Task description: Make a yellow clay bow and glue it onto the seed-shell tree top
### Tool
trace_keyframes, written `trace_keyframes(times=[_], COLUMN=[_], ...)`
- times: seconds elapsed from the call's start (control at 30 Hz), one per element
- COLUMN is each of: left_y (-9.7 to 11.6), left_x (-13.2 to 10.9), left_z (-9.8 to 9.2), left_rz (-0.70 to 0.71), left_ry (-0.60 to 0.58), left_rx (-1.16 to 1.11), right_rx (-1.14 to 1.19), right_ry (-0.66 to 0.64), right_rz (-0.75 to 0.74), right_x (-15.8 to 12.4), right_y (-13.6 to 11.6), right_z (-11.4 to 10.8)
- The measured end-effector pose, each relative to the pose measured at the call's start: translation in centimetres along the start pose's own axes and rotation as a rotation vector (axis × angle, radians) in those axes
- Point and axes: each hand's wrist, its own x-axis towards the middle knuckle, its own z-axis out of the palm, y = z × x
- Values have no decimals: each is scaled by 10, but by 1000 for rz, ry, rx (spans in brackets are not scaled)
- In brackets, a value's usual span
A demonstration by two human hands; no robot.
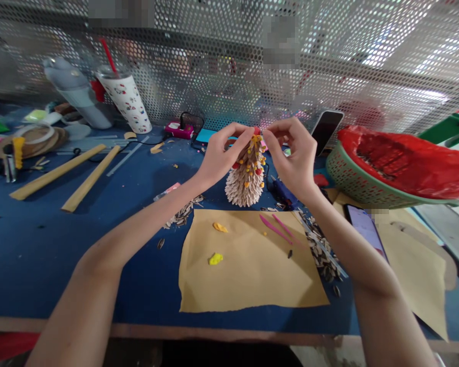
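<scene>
A cone-shaped tree (245, 187) covered in pale seed shells stands upright behind the brown paper sheet (252, 285). Small yellow and red balls dot its upper part. At its tip is a small red piece (256, 131), with the fingertips of both hands around it. My left hand (226, 150) comes from the left, thumb and fingers closed at the piece. From the other side my right hand (294, 153) pinches close by, its fingertips partly hidden. On the paper lie an orange lump (220, 227), a yellow lump (215, 259) and pink modelling tools (274, 229).
Seed shells (325, 250) lie beside the paper, and a blue glue gun (284, 193) right of the tree. A green basket (361, 176) with red plastic, phones (329, 130), a tumbler (128, 102), a bottle (78, 94) and wooden sticks (90, 179) surround the work area.
</scene>
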Motion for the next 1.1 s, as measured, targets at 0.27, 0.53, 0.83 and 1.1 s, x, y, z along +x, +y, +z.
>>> trace_keyframes(times=[0.27,0.53,0.83,1.1], left_y=[0,2,0,0], left_x=[1,0,0,0], left_z=[-1,0,0,0], left_rz=[25,2,-3,-6], left_ry=[21,20,23,15], left_rx=[14,-26,-56,-46], right_rx=[10,-49,-58,-67], right_ry=[-13,-66,-77,-65], right_rz=[-19,-7,4,-10], right_x=[-5,-3,-3,-2], right_y=[2,3,5,6], right_z=[1,2,3,4])
